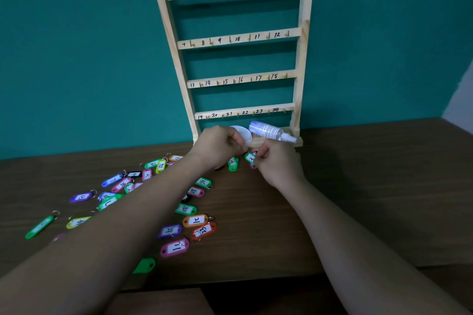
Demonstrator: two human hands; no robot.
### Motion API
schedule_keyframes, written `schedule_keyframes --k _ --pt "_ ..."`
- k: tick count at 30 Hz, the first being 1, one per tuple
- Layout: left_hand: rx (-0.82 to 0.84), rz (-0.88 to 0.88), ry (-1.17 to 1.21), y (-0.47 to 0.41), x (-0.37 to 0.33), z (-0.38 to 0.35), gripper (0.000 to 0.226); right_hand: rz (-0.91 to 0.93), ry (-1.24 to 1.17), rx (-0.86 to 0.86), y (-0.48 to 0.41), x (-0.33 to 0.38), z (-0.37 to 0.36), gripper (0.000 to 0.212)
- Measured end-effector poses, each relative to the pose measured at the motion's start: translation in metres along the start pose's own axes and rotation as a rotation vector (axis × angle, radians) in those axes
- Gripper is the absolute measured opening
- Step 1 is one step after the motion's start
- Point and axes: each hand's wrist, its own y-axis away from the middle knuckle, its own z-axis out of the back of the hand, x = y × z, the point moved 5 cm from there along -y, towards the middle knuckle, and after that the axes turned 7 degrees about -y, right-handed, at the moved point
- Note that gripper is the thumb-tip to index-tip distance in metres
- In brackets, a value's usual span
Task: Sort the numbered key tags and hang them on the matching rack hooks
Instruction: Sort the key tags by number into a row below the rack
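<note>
- The right hand [279, 165] pinches green tag 3 [250, 157] just in front of the rack [304, 33] base.
- The left hand [217, 147] is curled close beside it; I cannot tell whether it grips anything.
- The loose tags [195, 220] lie scattered on the table [358, 186], mostly left.

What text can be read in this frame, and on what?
"1" to "24": handwritten on the rack rails.
"11": pink tag.
"21": orange tag.
"23": red tag.
"18": green tag.
"3": held tag, in right hand.
Spray bottle label, other tags: too blurred.
</note>
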Motion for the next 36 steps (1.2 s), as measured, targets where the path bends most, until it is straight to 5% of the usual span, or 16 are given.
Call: schedule_keyframes --k 11,25,36 --pt "-0.216 -0.026 -0.015 0.088 0.029 0.043 0.008 0.068 0.185 -0.034 0.0 0.008 -0.009 0.004" --pt "-0.615 -0.014 -0.127 0.209 0.093 0.054 0.01 0.178 0.271 -0.009 0.004 0.019 -0.02 0.038" --pt "-0.628 0.042 -0.144 0.217 0.108 0.046 0.022 0.23 0.307 -0.039 0.004 0.028 -0.028 0.023"
